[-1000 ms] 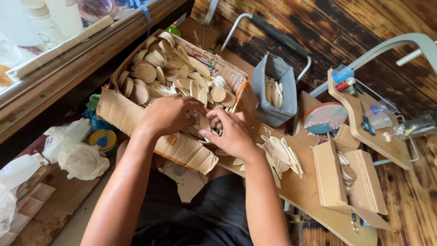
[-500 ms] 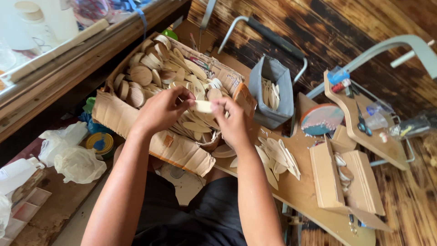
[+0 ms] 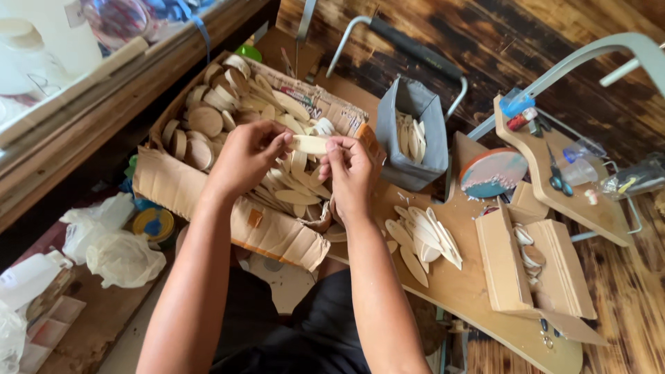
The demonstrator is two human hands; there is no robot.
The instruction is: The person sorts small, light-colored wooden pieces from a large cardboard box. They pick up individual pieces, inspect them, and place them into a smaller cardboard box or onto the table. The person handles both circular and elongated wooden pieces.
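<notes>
While both hands pinch one pale wooden leaf blank (image 3: 309,144) by its ends, left hand (image 3: 246,156) and right hand (image 3: 350,170) hold it above the torn cardboard box (image 3: 173,187) (full of similar pieces), turned up for inspection.

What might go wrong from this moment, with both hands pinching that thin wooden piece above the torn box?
The left hand and right hand grip the thin wooden piece only by its ends, so it might slip or snap. The cardboard box has a torn, sagging front wall, so its wooden pieces could spill. The loose oval pieces lie near the right forearm and may get knocked.
</notes>
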